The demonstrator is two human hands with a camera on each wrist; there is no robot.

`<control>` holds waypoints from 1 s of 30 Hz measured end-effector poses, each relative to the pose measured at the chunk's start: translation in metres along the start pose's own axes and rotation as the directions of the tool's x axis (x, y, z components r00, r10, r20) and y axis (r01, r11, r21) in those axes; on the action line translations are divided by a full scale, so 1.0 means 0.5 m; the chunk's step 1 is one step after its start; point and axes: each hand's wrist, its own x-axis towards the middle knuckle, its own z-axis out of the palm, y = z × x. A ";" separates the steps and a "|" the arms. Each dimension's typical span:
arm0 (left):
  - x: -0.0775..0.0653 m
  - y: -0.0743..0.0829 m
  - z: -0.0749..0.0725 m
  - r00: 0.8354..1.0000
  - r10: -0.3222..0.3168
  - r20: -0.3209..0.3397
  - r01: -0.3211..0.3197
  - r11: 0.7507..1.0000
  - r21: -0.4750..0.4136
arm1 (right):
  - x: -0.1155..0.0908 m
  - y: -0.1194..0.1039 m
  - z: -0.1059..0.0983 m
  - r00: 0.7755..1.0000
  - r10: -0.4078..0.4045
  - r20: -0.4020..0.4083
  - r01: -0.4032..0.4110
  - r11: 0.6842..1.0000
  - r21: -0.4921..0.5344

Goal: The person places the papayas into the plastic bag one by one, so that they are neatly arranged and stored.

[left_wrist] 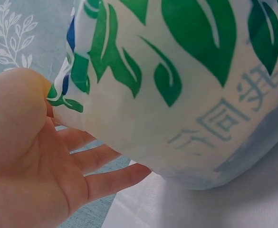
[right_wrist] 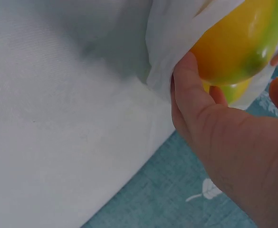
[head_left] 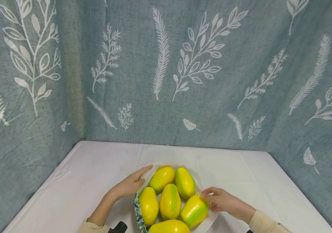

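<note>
A white plastic bag (left_wrist: 196,114) printed with green leaves stands open, holding several glossy yellow mangoes with green streaks, such as the middle mango (head_left: 170,202). My left hand (head_left: 129,186) holds the bag's left rim. In the left wrist view its thumb goes behind the printed side, and the three visible fingers lie along the bag's far side. At the right rim, my right hand (head_left: 224,202) touches the end of the right-hand mango (head_left: 194,212). In the right wrist view one fingertip lies between that mango (right_wrist: 238,42) and the bag's edge, with the thumb apart.
The bag stands on a white-covered table (head_left: 105,161). Blue-grey curtains (head_left: 142,81) with white leaf prints hang behind and along both sides. One mango (head_left: 169,226) lies at the bag's near side, cut off by the frame's lower edge.
</note>
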 end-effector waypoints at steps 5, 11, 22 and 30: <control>0.002 -0.005 0.001 1.000 0.010 0.006 -0.010 1.000 -0.011 | 0.012 0.006 0.003 1.000 0.020 -0.002 -0.020 0.999 -0.037; 0.002 -0.010 -0.002 1.000 0.005 0.003 -0.005 1.000 -0.009 | 0.008 -0.004 -0.008 1.000 -0.010 -0.011 0.010 1.000 -0.026; 0.001 -0.025 -0.018 0.964 0.036 -0.263 0.012 0.984 0.180 | 0.036 -0.016 -0.055 0.980 -0.067 -0.188 0.008 0.954 -0.298; 0.041 -0.056 -0.040 0.934 0.159 -0.321 0.027 0.862 0.506 | 0.086 0.015 -0.094 0.935 -0.231 -0.269 0.052 0.840 -0.541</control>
